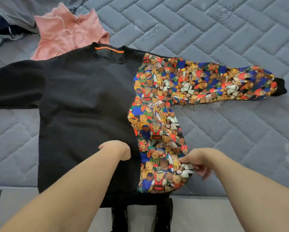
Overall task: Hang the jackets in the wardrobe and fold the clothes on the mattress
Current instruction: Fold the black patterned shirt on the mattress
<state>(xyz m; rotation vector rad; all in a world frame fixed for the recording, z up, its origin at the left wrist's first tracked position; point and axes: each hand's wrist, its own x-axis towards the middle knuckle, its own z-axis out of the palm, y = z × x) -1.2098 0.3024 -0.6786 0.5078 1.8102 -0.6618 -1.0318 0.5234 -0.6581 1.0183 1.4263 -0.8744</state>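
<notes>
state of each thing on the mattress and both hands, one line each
sweatshirt: spread flat, unfolded, sleeves out
pink garment: crumpled, partly under the sweatshirt's collar
left hand: fingers curled, resting on the sweatshirt
right hand: pinches the printed side edge
mattress: bare, quilted

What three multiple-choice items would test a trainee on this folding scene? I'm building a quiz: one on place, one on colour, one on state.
1. Where does the pink garment lie?
A. beyond the sweatshirt's collar
B. on the printed sleeve
C. under the right hand

2. What colour is the strip inside the sweatshirt collar?
A. white
B. orange
C. green

3. What is the right hand doing?
A. hanging idle
B. pinching the bear-print edge
C. lifting the cuff

Answers: 1 A, it lies on the mattress past the neckline; 2 B, an orange band shows there; 3 B, the fingers close on the print fabric.
</notes>
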